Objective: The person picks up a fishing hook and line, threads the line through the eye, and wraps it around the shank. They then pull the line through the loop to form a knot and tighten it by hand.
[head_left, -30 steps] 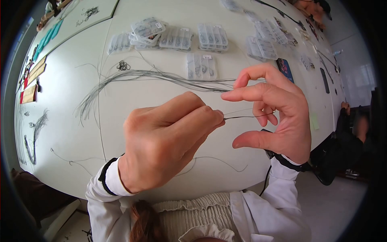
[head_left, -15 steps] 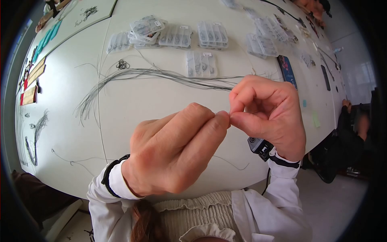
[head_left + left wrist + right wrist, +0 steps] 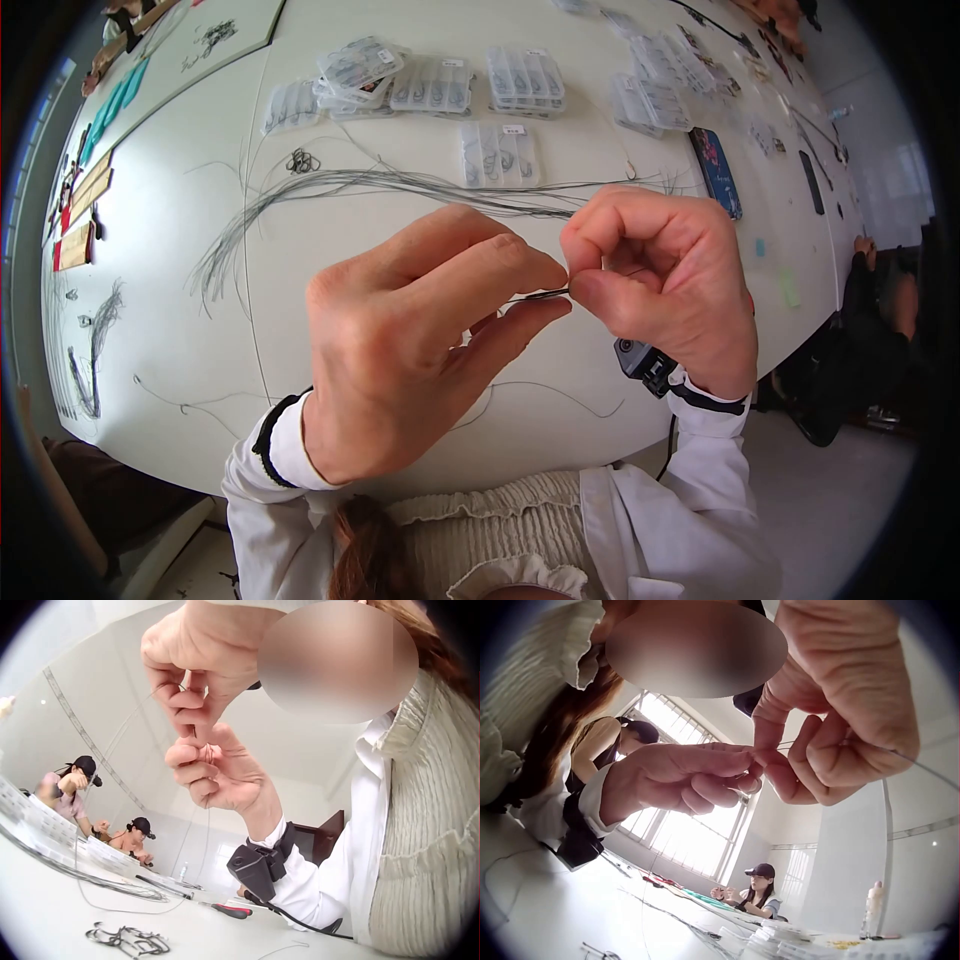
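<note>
Thumb and fingers of the left hand (image 3: 425,345) hold a small dark, thin piece (image 3: 545,294), its tip pointing toward the other hand. Fingertips almost touching it, the right hand (image 3: 665,280) pinches a fine line, with its other fingers curled. In the right wrist view, a small curved metal piece (image 3: 754,784) shows by the fingertips of the left hand (image 3: 679,776), and thin line (image 3: 930,771) trails from the right hand (image 3: 840,712). How line and dark piece join is hidden by the fingers.
Beyond the hands lies a long bundle of grey lines (image 3: 380,182), with a black tangle of small pieces (image 3: 303,161) behind. Clear compartment boxes (image 3: 432,84) stand farther back; a blue patterned case (image 3: 716,172) is at right. Loose line (image 3: 560,390) lies near the front edge.
The right hand has come in from the right and closed its thumb and finger at the left fingertips. The left thumb has since shifted lower, exposing the dark piece.
</note>
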Motion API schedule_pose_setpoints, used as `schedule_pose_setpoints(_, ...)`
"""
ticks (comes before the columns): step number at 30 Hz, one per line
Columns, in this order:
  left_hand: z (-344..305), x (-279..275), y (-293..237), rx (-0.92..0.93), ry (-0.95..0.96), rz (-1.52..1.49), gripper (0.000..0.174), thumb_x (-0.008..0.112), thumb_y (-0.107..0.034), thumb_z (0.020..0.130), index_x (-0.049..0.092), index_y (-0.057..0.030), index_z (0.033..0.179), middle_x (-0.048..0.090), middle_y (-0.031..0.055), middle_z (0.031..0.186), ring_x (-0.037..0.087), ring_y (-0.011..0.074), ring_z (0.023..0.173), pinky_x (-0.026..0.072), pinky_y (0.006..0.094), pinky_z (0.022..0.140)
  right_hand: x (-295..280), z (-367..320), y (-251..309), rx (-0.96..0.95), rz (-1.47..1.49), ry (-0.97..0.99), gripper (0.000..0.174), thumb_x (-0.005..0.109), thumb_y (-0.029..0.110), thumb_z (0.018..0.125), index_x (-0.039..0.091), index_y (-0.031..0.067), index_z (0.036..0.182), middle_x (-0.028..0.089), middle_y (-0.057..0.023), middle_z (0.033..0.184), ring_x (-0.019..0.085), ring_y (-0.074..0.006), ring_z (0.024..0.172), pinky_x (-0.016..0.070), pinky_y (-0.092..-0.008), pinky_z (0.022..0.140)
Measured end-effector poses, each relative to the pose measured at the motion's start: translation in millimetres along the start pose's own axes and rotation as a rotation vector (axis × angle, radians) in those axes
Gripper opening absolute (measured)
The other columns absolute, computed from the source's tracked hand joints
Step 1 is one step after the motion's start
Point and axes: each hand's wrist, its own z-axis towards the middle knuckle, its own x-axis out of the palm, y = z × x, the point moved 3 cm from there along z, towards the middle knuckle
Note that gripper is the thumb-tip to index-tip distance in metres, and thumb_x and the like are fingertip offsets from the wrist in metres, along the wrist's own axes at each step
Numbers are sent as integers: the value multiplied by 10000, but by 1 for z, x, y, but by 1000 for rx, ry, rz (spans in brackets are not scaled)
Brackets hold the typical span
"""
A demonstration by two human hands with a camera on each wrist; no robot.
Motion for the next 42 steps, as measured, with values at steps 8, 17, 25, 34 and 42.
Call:
schedule_pose_setpoints(8, 0, 0, -3, -37, -13, -12, 172, 751, 27, 609, 668, -54, 737, 605, 29, 715, 531, 76, 540, 374, 205, 431, 1, -2, 4, -22, 6, 4, 57, 611, 19, 716, 557, 3, 713, 531, -9, 779, 400, -20, 625, 297, -165, 530)
schedule_pose_setpoints(17, -2, 0, -5, -64, -15, -49, 160, 737, 51, 612, 657, -27, 726, 596, 39, 724, 540, 81, 575, 388, 205, 460, 3, -3, 3, -60, 11, -18, 39, 588, -9, 690, 552, 7, 686, 526, 0, 757, 378, -15, 597, 279, -168, 508)
schedule_pose_setpoints(25, 0, -4, -7, 20, -86, 45, 158, 740, 36, 595, 652, -32, 708, 586, 45, 667, 548, 115, 554, 398, 230, 463, 1, -3, 4, -40, 60, -5, 71, 644, -22, 697, 599, -3, 749, 547, -11, 777, 376, -10, 578, 285, -163, 493)
schedule_pose_setpoints(34, -1, -9, -11, -19, -74, 63, 140, 740, 29, 615, 647, -37, 696, 591, 41, 658, 543, 106, 550, 380, 223, 454, -12, -13, 22, -227, -202, -126, 371, 734, -101, 531, 647, 17, 872, 540, -1, 888, 268, -12, 505, 254, -155, 486)
schedule_pose_setpoints(42, -2, -8, -12, 24, -82, 133, 136, 735, 26, 613, 644, -34, 694, 586, 51, 644, 541, 114, 538, 383, 230, 450, -15, -25, 32, -485, -466, -124, 180, 727, -36, 566, 663, 30, 720, 519, -25, 724, 317, -32, 509, 226, -190, 471)
